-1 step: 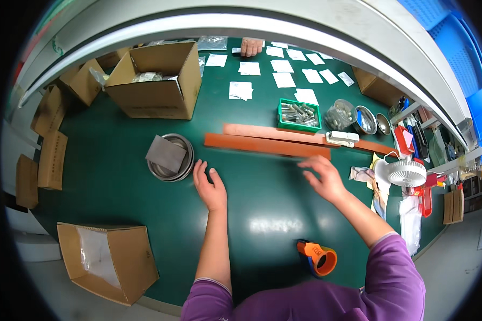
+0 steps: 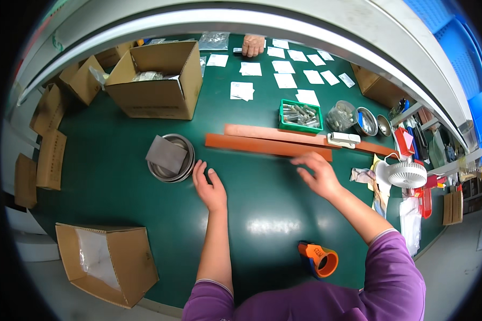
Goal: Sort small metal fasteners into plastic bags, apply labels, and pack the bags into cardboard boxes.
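My left hand (image 2: 211, 190) hovers over or rests on the green table (image 2: 257, 198), fingers apart and holding nothing, just right of a stack of metal bowls (image 2: 186, 167). A grey square sheet (image 2: 166, 154) lies across these bowls. My right hand (image 2: 323, 176) is also open, thumb and fingers apart, its fingertips close to the right end of a reddish-orange strip (image 2: 262, 146). That strip looks slightly blurred; whether the fingers touch it I cannot tell. A paler orange strip (image 2: 276, 132) lies behind it, with a white stapler-like device (image 2: 344, 139) at its right.
An orange and blue tape dispenser (image 2: 318, 260) stands near my body. Cardboard boxes (image 2: 155, 101) line the left, one open box (image 2: 131, 262) at the near left. A green tray of small metal parts (image 2: 301, 116), a white fan (image 2: 406, 174) and white cards (image 2: 283, 67) lie beyond; another person's hand (image 2: 253, 46) is there.
My right hand has shifted slightly to the left. My left hand stays in nearly the same place beside the bowls.
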Motion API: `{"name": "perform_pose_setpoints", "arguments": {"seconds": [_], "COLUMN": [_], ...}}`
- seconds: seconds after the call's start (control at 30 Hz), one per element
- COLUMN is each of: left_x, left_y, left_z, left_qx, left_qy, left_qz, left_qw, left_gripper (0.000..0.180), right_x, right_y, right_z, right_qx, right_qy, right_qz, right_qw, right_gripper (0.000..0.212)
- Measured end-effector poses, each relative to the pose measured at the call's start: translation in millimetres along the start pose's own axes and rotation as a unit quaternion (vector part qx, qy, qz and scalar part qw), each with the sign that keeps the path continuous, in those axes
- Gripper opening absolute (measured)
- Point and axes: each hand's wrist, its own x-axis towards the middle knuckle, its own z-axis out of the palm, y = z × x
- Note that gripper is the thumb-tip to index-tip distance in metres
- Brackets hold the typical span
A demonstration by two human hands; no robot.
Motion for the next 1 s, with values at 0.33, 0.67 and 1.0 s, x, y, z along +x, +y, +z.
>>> {"name": "perform_pose_setpoints", "arguments": {"seconds": [0.33, 0.67, 1.0], "left_x": [4, 13, 12], "left_y": [-21, -18, -14], "left_z": [-5, -2, 1], "left_qx": [-0.208, -0.243, -0.217], "left_qy": [-0.038, -0.142, -0.154], "left_qz": [-0.071, -0.088, -0.091], "left_qw": [0.975, 0.956, 0.960], "left_gripper": [0.018, 0.016, 0.016], "right_x": [136, 186, 184], "right_y": [21, 39, 67], "right_z": [89, 158, 183], "right_qx": [0.200, 0.346, 0.136], "right_qy": [0.034, 0.133, 0.248], "right_qz": [0.124, 0.238, 0.134], "right_qw": [0.971, 0.897, 0.950], "right_gripper": [0.029, 0.032, 0.022]}}
